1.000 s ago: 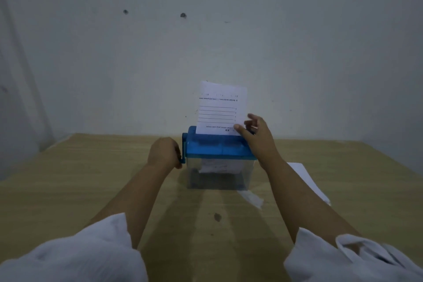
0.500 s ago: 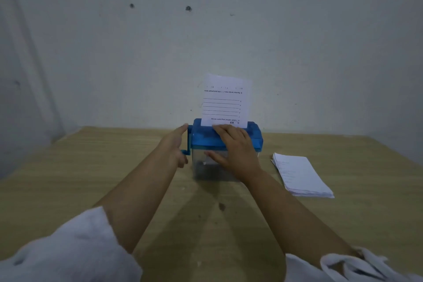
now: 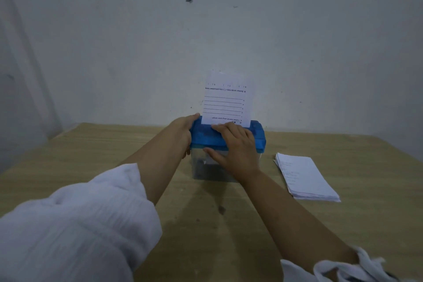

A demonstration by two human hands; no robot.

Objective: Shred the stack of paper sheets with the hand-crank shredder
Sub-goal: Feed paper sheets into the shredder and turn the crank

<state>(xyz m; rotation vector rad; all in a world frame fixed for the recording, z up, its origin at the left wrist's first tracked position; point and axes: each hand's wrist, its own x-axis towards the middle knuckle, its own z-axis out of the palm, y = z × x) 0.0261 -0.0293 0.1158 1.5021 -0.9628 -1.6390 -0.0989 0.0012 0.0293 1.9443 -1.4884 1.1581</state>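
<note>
Head view: we're pressing our R hand [image 3: 233, 147] flat on the shredder [image 3: 257, 138] lid, fingers straight, close together, thumb splayed over the clear bin [image 3: 199, 168]. Sheet [image 3: 226, 101] is standing upright in the slot at 12 o'clock of the fingertips [image 3: 215, 126], long axis vertical. L hand [image 3: 183, 131] is sitting at the lid's 9 o'clock end, crank hidden, grip can't tell. Stack [image 3: 304, 176] is lying at 3 o'clock.

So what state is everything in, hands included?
Shredder: upright, blue lid on.
Sheet: upright in the shredder's slot, mostly above it.
Paper stack: lying flat right of the shredder, apart.
Left hand: at the shredder's left end, grip hidden.
Right hand: flat on the lid, fingers straight.
</note>
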